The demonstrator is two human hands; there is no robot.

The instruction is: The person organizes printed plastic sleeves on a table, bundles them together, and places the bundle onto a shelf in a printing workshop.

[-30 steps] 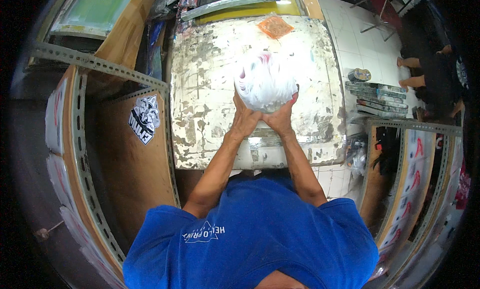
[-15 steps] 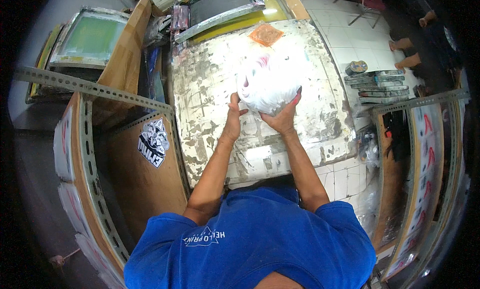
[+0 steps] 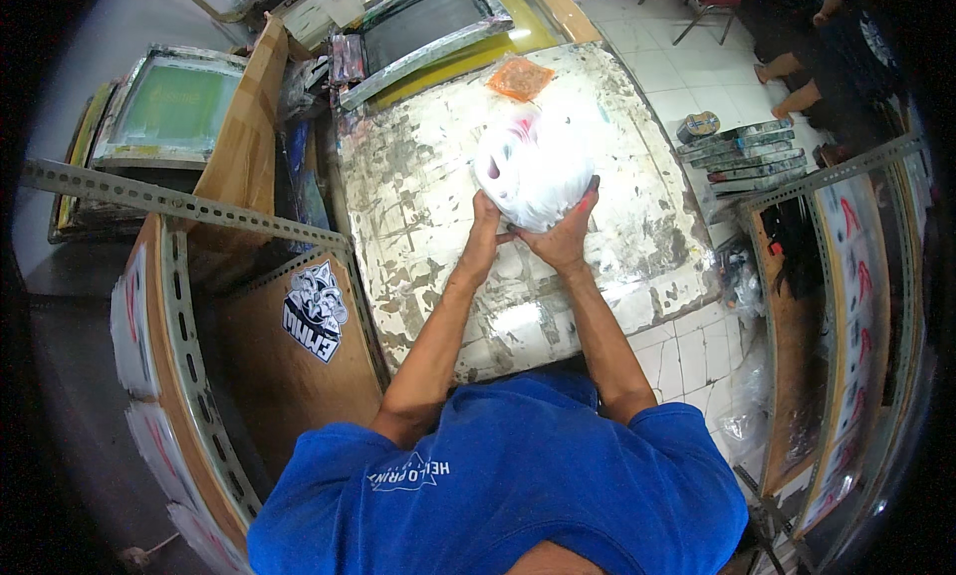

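Both arms reached to twelve o'clock, left hand (image 3: 486, 220) and right hand (image 3: 565, 238) each grasping the bundle (image 3: 531, 165), rounded, above the desk (image 3: 418, 217).

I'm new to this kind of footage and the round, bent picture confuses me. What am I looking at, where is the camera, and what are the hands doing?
The camera sits on a person's head and looks down, so you see their blue shirt at the bottom and both bare forearms reaching forward. Its fisheye lens bends straight edges near the rim. There is no machine, only hands. The left hand and right hand together hold a white crumpled plastic bag with red marks, above a worn, paint-stained white table. An orange packet lies at the table's far end. Framed printing screens rest to the left, and a stack of flat items lies on the tiled floor to the right.
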